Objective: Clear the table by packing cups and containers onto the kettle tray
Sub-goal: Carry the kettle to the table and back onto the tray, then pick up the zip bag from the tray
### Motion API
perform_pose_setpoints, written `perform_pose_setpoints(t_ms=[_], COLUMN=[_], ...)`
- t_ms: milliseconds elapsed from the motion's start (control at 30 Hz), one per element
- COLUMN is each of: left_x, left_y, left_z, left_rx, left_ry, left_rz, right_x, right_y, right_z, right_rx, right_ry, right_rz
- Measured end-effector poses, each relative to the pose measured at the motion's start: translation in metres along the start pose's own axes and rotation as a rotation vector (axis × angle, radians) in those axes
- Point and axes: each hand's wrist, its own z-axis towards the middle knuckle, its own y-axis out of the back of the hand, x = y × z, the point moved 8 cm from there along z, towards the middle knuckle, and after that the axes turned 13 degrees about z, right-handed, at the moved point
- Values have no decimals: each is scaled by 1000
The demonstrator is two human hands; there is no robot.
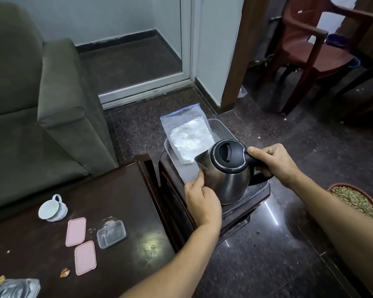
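Observation:
A steel kettle (226, 179) with a black lid stands on a metal tray (177, 166) on a small dark stand. My right hand (274, 162) grips the kettle's black handle. My left hand (200, 196) touches the kettle's side below the spout, fingers curled against the steel. On the dark table to the left lie a tipped white cup (52, 208), two pink lids (75, 232) (85, 258), a clear container (111, 234) and another clear container (15, 289) at the bottom edge.
A zip bag (187, 136) with white contents lies across the tray's far end. A grey sofa (41, 104) stands left. A pot of dry leaves (353, 201) sits on the floor at right, a brown plastic chair (314, 46) behind. Small wrappers (64, 272) litter the table.

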Motion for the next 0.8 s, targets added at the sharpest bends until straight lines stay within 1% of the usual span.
perform_pose_setpoints(t_ms=[200, 400, 500, 667, 800], left_x=[23, 21, 17, 17, 13], left_y=[-12, -19, -19, -20, -15], left_z=[-10, -9, -6, -6, 1], left_rx=[5, 107, 128, 169, 199], left_ry=[51, -44, -88, -113, -135], left_rz=[-31, -8, 24, 39, 94], right_x=[-18, -38, -41, -45, -43], right_y=[2, 11, 14, 16, 13], right_z=[13, 15, 20, 25, 22], right_rx=[110, 52, 39, 54, 130], right_ry=[-60, -73, -69, -107, -214], right_rz=[-52, -15, 6, 17, -6])
